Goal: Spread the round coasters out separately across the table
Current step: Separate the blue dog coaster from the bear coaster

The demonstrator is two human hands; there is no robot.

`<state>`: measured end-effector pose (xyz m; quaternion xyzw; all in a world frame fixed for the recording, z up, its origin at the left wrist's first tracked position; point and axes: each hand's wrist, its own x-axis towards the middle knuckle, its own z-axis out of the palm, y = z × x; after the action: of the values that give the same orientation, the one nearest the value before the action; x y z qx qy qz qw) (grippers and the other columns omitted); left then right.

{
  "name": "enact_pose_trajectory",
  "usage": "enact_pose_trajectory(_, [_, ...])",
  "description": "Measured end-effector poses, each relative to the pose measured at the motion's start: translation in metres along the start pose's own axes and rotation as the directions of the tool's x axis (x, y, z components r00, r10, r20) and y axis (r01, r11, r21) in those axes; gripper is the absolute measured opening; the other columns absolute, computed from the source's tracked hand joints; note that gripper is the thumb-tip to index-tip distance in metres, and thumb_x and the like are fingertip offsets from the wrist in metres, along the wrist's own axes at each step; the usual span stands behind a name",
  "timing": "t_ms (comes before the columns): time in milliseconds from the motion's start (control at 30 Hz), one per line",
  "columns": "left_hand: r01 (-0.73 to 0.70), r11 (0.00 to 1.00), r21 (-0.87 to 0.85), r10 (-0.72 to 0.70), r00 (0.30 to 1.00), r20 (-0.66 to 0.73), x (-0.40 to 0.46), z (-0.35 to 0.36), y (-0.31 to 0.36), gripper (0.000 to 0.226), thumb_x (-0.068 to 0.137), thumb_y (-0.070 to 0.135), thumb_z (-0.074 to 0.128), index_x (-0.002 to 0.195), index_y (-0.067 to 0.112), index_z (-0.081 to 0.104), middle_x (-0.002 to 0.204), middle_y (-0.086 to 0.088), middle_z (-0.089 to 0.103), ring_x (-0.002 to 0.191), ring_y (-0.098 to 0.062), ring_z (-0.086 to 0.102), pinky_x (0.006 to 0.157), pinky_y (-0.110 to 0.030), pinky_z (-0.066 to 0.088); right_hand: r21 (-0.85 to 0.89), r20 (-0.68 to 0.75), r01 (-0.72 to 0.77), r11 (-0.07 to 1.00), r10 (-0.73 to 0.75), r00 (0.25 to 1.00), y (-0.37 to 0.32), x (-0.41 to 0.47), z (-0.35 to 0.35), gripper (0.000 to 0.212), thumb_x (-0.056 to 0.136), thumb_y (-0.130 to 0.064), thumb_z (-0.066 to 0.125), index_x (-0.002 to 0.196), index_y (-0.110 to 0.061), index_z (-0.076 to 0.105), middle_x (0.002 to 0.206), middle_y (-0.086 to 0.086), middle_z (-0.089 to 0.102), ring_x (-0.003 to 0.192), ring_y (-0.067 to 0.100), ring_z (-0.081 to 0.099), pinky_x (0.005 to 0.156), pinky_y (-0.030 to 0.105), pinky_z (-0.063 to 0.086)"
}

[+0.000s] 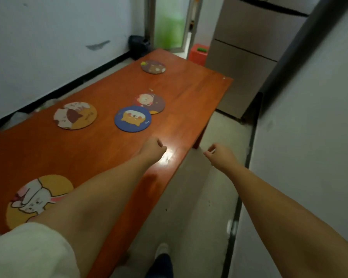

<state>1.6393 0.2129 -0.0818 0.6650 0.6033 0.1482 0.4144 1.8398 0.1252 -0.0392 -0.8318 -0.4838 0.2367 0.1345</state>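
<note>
The left forearm (pixel 100 197) covers the right part of the nearest yellow coaster (pixel 36 199). The blue coaster (pixel 132 118) overlaps the near edge of the brown coaster (pixel 150 102) behind it. The farthest coaster (pixel 153 66) is too blurred to read its picture. Both hands curl, fingertips hidden

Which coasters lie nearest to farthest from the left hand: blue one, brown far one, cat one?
From the left hand:
1. Blue coaster, just ahead of the hand.
2. Cat coaster, ahead and to the left.
3. Brown coaster, at the table's far end.
</note>
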Motion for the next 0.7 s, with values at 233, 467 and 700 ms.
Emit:
enact_pose_trajectory(233, [0.175,0.982,-0.075,-0.181,0.98,-0.083,0.064,-0.035,0.009,0.017,0.096,0.02,0.053,0.082,0.016,0.044,0.081,-0.005,0.045,0.081,-0.028,0.043,0.074,-0.037,0.036,-0.027,0.143,0.126,0.992,-0.121,0.982,-0.051,0.116,-0.005,0.031,0.09,-0.03,0.06,0.107,-0.004,0.064,0.11,0.02,0.071,0.103,0.036,0.066,0.087,0.037,0.051])
enact_pose_trajectory(467, [0.418,0.884,-0.211,-0.461,0.856,-0.233,0.109,-0.062,-0.019,0.032,0.095,0.015,0.051,0.068,0.023,0.037,0.071,0.0,0.04,0.063,-0.022,0.038,0.068,-0.035,0.033,-0.014,0.343,0.355,0.935,-0.329,0.88,-0.116,0.22,0.028,0.031,0.093,-0.028,0.057,0.111,-0.003,0.06,0.107,0.018,0.069,0.092,0.036,0.069,0.082,0.043,0.054])
enact_pose_trajectory(700, [0.643,0.643,-0.417,-0.766,0.554,-0.326,0.142,-0.069,-0.037,0.029,0.092,0.01,0.051,0.067,0.016,0.04,0.07,-0.002,0.04,0.062,-0.018,0.04,0.07,-0.033,0.035,0.003,0.533,0.527,0.85,-0.447,0.718,-0.185,0.297,0.063,0.037,0.097,-0.02,0.049,0.128,-0.001,0.053,0.12,0.023,0.064,0.1,0.037,0.06,0.085,0.043,0.05])
